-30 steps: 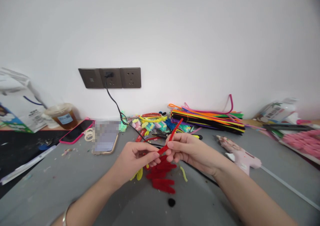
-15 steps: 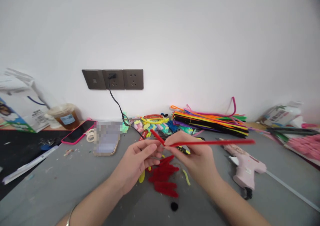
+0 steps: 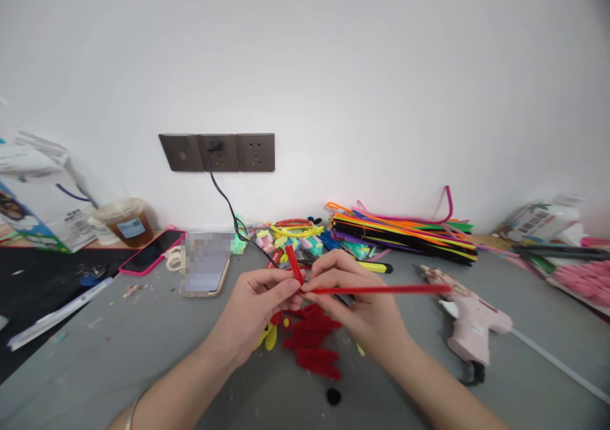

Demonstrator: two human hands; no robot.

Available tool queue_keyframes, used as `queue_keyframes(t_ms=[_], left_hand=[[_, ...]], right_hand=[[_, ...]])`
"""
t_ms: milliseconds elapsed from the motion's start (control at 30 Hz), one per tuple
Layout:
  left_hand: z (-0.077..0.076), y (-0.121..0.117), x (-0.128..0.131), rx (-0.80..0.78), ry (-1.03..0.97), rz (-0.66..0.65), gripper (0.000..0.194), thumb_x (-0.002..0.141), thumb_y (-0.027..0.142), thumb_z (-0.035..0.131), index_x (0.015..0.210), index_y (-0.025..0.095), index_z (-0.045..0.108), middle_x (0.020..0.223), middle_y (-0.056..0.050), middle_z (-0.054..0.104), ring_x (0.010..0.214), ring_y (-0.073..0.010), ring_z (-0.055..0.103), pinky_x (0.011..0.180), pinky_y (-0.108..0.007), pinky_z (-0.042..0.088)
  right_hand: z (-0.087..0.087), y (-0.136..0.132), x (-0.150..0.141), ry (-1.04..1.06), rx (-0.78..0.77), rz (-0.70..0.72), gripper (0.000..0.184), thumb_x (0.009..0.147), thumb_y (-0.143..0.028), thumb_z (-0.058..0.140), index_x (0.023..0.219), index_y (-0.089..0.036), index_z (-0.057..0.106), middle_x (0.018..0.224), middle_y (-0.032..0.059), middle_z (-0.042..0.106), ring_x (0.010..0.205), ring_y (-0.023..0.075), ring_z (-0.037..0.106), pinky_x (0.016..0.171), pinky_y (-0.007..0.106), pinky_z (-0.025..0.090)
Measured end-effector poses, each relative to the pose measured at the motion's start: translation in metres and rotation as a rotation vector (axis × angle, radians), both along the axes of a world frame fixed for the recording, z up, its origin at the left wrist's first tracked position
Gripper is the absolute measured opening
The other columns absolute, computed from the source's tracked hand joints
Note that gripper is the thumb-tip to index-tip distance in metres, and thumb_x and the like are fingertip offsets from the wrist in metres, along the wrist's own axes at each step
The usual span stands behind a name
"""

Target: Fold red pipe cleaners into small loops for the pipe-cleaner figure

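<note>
A red pipe cleaner (image 3: 391,289) is pinched between my two hands, its long straight end reaching out to the right. A short folded part of it stands up between the fingertips. My left hand (image 3: 260,300) grips the folded part with thumb and fingers. My right hand (image 3: 355,287) is closed around the pipe cleaner near the bend. Below the hands, folded red pipe-cleaner pieces (image 3: 314,338) lie on the grey table (image 3: 157,354). Yellow pieces (image 3: 270,338) lie partly hidden by the left hand. A small black pom-pom (image 3: 333,396) sits nearest me.
A bundle of coloured pipe cleaners (image 3: 405,233) rests against the wall. A pink glue gun (image 3: 476,322) lies at right, a phone (image 3: 207,265) at left. A black cable (image 3: 222,192) runs from the wall socket (image 3: 216,152). A tub of brown liquid (image 3: 128,220) stands back left.
The red pipe cleaner went from a short slanting end to a long end pointing right, with a bend at the fingertips. My right hand turned over and came closer to my left.
</note>
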State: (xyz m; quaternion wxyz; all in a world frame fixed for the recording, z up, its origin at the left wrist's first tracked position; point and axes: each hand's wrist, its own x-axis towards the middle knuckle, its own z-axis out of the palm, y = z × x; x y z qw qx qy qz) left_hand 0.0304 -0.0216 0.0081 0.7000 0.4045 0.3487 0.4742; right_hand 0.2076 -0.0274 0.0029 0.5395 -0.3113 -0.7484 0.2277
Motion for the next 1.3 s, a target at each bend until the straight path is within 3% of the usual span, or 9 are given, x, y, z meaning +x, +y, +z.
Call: queue_keyframes(t_ms=[167, 567, 700, 933, 1133, 1300], left_hand=[[0.000, 0.002, -0.001, -0.002, 0.015, -0.001, 0.026, 0.060, 0.037, 0.093, 0.068, 0.016, 0.079, 0.060, -0.001, 0.070, 0.055, -0.0067, 0.062, 0.057, -0.014, 0.052], [-0.001, 0.003, -0.005, 0.046, 0.110, -0.055, 0.024, 0.065, 0.034, 0.089, 0.067, 0.015, 0.076, 0.060, 0.000, 0.067, 0.056, -0.0071, 0.060, 0.057, -0.015, 0.049], [-0.003, 0.004, -0.007, -0.008, 0.087, -0.142, 0.024, 0.067, 0.033, 0.089, 0.069, 0.014, 0.074, 0.060, 0.000, 0.067, 0.054, -0.0068, 0.060, 0.056, -0.016, 0.049], [-0.001, 0.002, -0.009, -0.062, 0.137, -0.392, 0.019, 0.068, 0.026, 0.088, 0.069, 0.013, 0.075, 0.062, -0.002, 0.070, 0.055, -0.0074, 0.063, 0.056, -0.016, 0.050], [0.002, -0.002, -0.011, -0.078, 0.122, -0.549, 0.011, 0.070, 0.021, 0.086, 0.071, 0.014, 0.078, 0.070, -0.003, 0.074, 0.055, -0.0071, 0.063, 0.057, -0.018, 0.053], [0.003, -0.002, -0.013, -0.141, 0.120, -0.577, 0.016, 0.066, 0.025, 0.089, 0.069, 0.014, 0.078, 0.067, -0.003, 0.073, 0.052, -0.0066, 0.062, 0.055, -0.017, 0.053]], right_hand=[[0.001, 0.002, -0.001, 0.064, -0.138, 0.083, 0.008, 0.091, -0.019, 0.067, 0.088, -0.022, 0.073, 0.089, 0.0049, 0.068, 0.087, 0.0201, 0.064, 0.079, 0.032, 0.051], [0.003, 0.004, 0.001, 0.097, -0.184, 0.080, 0.005, 0.088, -0.018, 0.069, 0.084, -0.020, 0.067, 0.082, 0.0016, 0.063, 0.080, 0.0178, 0.058, 0.075, 0.029, 0.045], [0.007, 0.005, 0.009, 0.131, -0.275, 0.126, 0.006, 0.089, -0.024, 0.070, 0.085, -0.021, 0.066, 0.083, 0.0009, 0.063, 0.080, 0.0166, 0.058, 0.074, 0.028, 0.044], [0.013, 0.008, 0.016, 0.196, -0.516, 0.422, 0.009, 0.087, -0.025, 0.075, 0.086, -0.019, 0.069, 0.096, 0.0035, 0.069, 0.091, 0.0162, 0.063, 0.084, 0.028, 0.048], [0.013, 0.004, 0.015, 0.280, -0.747, 0.587, 0.008, 0.085, -0.019, 0.077, 0.090, -0.017, 0.071, 0.085, 0.0009, 0.070, 0.072, 0.0093, 0.063, 0.066, 0.020, 0.049], [0.006, 0.006, 0.013, 0.369, -0.823, 0.601, 0.012, 0.081, -0.020, 0.081, 0.085, -0.017, 0.070, 0.082, 0.0002, 0.072, 0.067, 0.0086, 0.066, 0.062, 0.019, 0.051]])
